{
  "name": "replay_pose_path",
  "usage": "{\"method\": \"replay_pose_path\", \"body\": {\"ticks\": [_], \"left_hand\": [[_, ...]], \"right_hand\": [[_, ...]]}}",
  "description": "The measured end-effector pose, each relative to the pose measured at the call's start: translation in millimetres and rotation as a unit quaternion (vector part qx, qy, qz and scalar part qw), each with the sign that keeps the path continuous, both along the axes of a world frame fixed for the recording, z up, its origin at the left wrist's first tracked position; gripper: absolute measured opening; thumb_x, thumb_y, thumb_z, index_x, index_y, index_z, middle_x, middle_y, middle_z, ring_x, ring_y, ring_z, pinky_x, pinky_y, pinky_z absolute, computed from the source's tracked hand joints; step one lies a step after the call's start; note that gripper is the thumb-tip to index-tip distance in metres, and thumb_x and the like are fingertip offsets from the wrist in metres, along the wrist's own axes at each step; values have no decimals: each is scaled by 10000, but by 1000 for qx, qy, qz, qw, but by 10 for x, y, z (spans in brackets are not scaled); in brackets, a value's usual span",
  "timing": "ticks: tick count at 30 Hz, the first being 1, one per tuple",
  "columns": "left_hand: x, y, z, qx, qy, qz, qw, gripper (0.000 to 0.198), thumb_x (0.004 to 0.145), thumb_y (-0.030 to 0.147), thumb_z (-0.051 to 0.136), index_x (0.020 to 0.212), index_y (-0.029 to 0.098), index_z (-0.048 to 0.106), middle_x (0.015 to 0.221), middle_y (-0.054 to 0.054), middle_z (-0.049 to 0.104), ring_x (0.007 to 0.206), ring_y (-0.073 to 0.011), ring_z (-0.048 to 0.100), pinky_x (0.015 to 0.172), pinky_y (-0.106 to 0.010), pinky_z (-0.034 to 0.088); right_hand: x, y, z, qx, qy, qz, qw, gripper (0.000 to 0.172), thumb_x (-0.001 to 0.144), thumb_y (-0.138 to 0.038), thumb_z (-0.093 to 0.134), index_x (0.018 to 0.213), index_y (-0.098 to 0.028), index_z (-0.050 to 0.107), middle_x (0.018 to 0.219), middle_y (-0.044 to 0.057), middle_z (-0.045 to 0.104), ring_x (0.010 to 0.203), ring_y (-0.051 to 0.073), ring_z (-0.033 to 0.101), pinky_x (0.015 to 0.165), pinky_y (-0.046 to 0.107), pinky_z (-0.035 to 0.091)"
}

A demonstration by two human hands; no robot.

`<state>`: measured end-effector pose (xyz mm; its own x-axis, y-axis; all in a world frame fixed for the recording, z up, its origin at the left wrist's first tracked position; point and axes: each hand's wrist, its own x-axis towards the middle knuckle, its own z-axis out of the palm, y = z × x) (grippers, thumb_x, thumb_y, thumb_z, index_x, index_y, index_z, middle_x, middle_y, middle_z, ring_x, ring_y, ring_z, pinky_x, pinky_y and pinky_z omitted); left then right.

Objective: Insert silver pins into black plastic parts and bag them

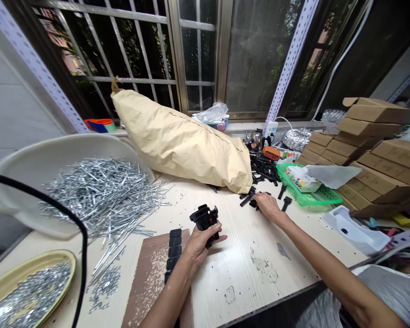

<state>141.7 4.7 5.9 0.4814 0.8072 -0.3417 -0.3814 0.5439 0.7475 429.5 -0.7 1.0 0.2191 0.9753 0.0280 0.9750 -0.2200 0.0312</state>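
My left hand [200,243] is closed round a small bunch of black plastic parts [203,218], held upright above the table. Their wide, blocky heads stick up past my fingers. Farther right, my right hand [269,206] reaches down to the tabletop with its fingers curled on a black plastic part, mostly covered by the hand. Beside it lie more black pieces [248,197], and two T-shaped ones [286,203] sit to its right. A row of black square pads [175,241] lies on a brown board [150,264] near my left forearm.
A large cream sack [181,141] lies across the back. On the left, metal rods [102,191] spill from a white tub [17,159]; a yellow dish [71,259] holds washers. To the right are a green basket [307,200], a white tray [358,228] and stacked cardboard boxes [379,168].
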Motion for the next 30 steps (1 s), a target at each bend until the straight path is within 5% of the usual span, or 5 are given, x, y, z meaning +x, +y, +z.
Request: {"method": "replay_pose_path", "body": {"ticks": [13,18,25,27,30], "left_hand": [[-328,-148,155,188,163,136,959,238,552,226,787,746,112,708,711,-69,698,651,-204,631,612,-328,551],[-450,-258,185,227,168,161,946,274,610,235,765,867,150,721,890,-81,729,864,-244,659,833,-335,497],[-1291,-301,214,145,149,165,964,382,593,270,794,945,148,711,935,-102,722,867,-260,663,742,-336,536],[-1516,-282,171,101,119,195,968,384,588,292,799,925,131,711,918,-116,719,821,-253,668,662,-316,546],[-1734,-227,110,43,94,254,962,365,560,296,816,856,108,713,804,-102,716,692,-205,666,589,-278,543]], "right_hand": [[-381,-140,264,42,101,91,990,200,823,-230,523,1001,-172,593,977,95,604,870,207,587,767,312,421],[-1603,-265,459,62,551,98,827,239,789,-373,564,862,-150,612,729,42,634,684,178,602,628,292,485],[-2622,-95,581,-48,707,183,682,347,800,-472,576,898,-142,614,817,45,638,717,154,619,672,291,510],[-2738,171,566,-94,676,255,685,376,859,-485,485,900,-136,620,824,54,643,735,156,625,669,277,501],[-2868,751,429,-46,507,263,819,374,927,-408,361,924,-143,625,871,60,649,728,136,621,639,231,464]]}}
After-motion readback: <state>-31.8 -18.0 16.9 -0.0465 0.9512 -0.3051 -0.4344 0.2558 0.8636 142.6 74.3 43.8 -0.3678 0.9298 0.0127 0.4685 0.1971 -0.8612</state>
